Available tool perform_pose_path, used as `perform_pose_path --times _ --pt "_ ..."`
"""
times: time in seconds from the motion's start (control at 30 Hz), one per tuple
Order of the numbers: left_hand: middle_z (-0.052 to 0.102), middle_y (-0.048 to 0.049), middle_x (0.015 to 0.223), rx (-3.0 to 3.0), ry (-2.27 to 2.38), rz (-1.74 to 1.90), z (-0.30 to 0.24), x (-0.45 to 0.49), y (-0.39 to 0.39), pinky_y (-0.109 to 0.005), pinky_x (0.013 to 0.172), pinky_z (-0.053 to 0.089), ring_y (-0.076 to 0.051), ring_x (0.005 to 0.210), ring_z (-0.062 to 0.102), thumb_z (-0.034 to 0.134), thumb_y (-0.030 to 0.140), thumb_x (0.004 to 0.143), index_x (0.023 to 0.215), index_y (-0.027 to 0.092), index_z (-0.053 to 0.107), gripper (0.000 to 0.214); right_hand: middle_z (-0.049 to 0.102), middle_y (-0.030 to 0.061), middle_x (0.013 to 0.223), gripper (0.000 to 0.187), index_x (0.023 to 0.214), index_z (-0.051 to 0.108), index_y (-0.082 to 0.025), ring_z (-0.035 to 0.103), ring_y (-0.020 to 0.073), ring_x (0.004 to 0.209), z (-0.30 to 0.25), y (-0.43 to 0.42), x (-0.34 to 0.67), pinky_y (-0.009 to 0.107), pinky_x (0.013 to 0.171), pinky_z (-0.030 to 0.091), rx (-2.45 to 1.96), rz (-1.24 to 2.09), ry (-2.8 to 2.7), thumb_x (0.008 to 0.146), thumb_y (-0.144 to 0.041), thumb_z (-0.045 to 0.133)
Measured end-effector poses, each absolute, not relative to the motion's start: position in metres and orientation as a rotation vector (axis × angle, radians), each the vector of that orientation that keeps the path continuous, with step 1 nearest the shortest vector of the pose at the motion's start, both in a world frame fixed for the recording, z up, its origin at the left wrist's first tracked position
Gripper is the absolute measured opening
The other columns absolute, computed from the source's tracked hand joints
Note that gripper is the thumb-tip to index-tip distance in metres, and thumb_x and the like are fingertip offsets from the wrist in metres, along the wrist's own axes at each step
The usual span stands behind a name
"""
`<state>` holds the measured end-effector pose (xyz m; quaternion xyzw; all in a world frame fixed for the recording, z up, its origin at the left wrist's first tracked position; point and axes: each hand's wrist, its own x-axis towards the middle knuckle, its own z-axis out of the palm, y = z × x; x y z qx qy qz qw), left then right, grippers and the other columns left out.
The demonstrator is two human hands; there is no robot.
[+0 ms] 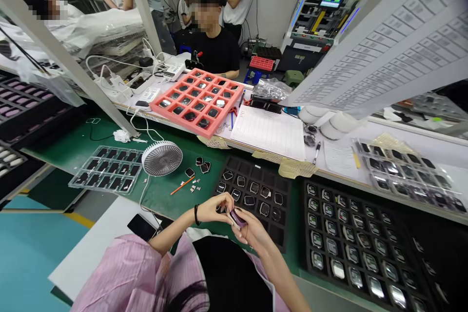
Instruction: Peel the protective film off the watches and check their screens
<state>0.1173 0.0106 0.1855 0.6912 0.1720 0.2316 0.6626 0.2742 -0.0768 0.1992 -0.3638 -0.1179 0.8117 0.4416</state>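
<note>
Two hands close on a purple watch case, left hand and right hand pinching its edges, just near the black tray. It looks light, stiff and slick: best held by the rim.

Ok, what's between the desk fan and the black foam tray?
Head view: small black parts and an orange-handled tool lie on the green mat between the fan and the tray.

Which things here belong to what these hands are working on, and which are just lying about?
In use: left hand and right hand, both on a purple watch case; black foam tray of watch cases beside them.

Lying about: desk fan, phone, red tray, paper form.
</note>
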Motion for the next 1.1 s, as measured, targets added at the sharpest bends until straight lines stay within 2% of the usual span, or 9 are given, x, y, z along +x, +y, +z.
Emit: perform_pose_path --times 0.1,0.27,0.33,0.4,0.47,0.57,0.67,0.77,1.1 --pt "0.055 -0.0034 0.090 1.586 0.454 0.501 0.164 0.116 0.002 -0.020 0.057 0.038 -0.009 0.072 0.050 0.078 0.049 0.064 0.076 0.014 0.052 0.045 0.060 -0.0021 0.061 0.028 0.084 0.059 -0.015 0.049 0.0072 0.036 0.189 -0.081 0.270 0.015 0.027 0.030 -0.984 1.993 -0.300 0.074 -0.037 0.072" --pt "0.060 -0.0003 0.084 1.807 0.864 0.303 0.124 0.101 0.015 -0.021 0.059 0.044 -0.010 0.068 0.057 0.082 0.043 0.062 0.089 0.015 0.058 0.046 0.061 -0.0011 0.058 0.037 0.091 0.061 -0.014 0.050 0.0099 0.035 0.171 -0.076 0.264 0.018 0.027 0.032 -1.065 1.960 -0.250 0.067 -0.038 0.077" --pt "0.061 -0.0019 0.086 1.831 1.064 0.300 0.109 0.086 0.031 -0.025 0.065 0.048 -0.013 0.071 0.060 0.074 0.038 0.074 0.092 0.015 0.059 0.033 0.067 0.0020 0.066 0.042 0.101 0.061 -0.014 0.052 0.0105 0.037 0.165 -0.074 0.265 0.019 0.029 0.034 -1.079 1.918 -0.220 0.067 -0.035 0.077" --pt "0.061 -0.0068 0.098 1.848 1.337 0.314 0.095 0.067 0.045 -0.032 0.075 0.049 -0.016 0.081 0.061 0.055 0.033 0.089 0.096 0.016 0.059 0.019 0.071 0.0064 0.079 0.043 0.107 0.060 -0.015 0.052 0.0096 0.038 0.162 -0.073 0.270 0.019 0.030 0.035 -1.074 1.857 -0.207 0.071 -0.033 0.074" --pt "0.058 -0.0109 0.106 1.849 1.583 0.280 0.081 0.050 0.053 -0.038 0.082 0.048 -0.020 0.089 0.060 0.047 0.027 0.092 0.103 0.015 0.058 0.019 0.072 0.0093 0.088 0.041 0.109 0.060 -0.015 0.052 0.0091 0.039 0.161 -0.073 0.278 0.020 0.031 0.036 -1.075 1.808 -0.205 0.074 -0.032 0.072" --pt "0.057 -0.0147 0.112 1.862 1.800 0.161 0.063 0.038 0.053 -0.042 0.088 0.047 -0.025 0.101 0.059 0.051 0.020 0.090 0.108 0.012 0.057 0.021 0.073 0.0102 0.090 0.038 0.108 0.061 -0.015 0.050 0.0090 0.039 0.163 -0.072 0.287 0.020 0.031 0.035 -1.089 1.766 -0.194 0.074 -0.029 0.071" --pt "0.058 -0.0122 0.116 1.905 1.881 0.050 0.049 0.038 0.049 -0.043 0.089 0.048 -0.024 0.106 0.057 0.055 0.023 0.090 0.112 0.012 0.057 0.025 0.073 0.0100 0.089 0.037 0.106 0.061 -0.016 0.050 0.0094 0.040 0.163 -0.072 0.289 0.021 0.032 0.036 -1.093 1.756 -0.174 0.073 -0.028 0.071" --pt "0.058 -0.0086 0.119 1.961 1.892 -0.030 0.042 0.040 0.052 -0.043 0.086 0.051 -0.022 0.103 0.059 0.056 0.030 0.090 0.117 0.015 0.056 0.030 0.073 0.0092 0.088 0.036 0.105 0.062 -0.016 0.050 0.0095 0.039 0.159 -0.072 0.286 0.021 0.032 0.035 -1.100 1.736 -0.150 0.073 -0.029 0.071" --pt "0.058 -0.0088 0.118 2.111 1.812 -0.154 0.038 0.030 0.068 -0.042 0.085 0.052 -0.021 0.101 0.060 0.056 0.032 0.090 0.118 0.016 0.055 0.032 0.073 0.0108 0.092 0.034 0.104 0.062 -0.016 0.050 0.0095 0.041 0.167 -0.067 0.298 0.021 0.034 0.035 -1.099 1.709 -0.146 0.073 -0.028 0.070"
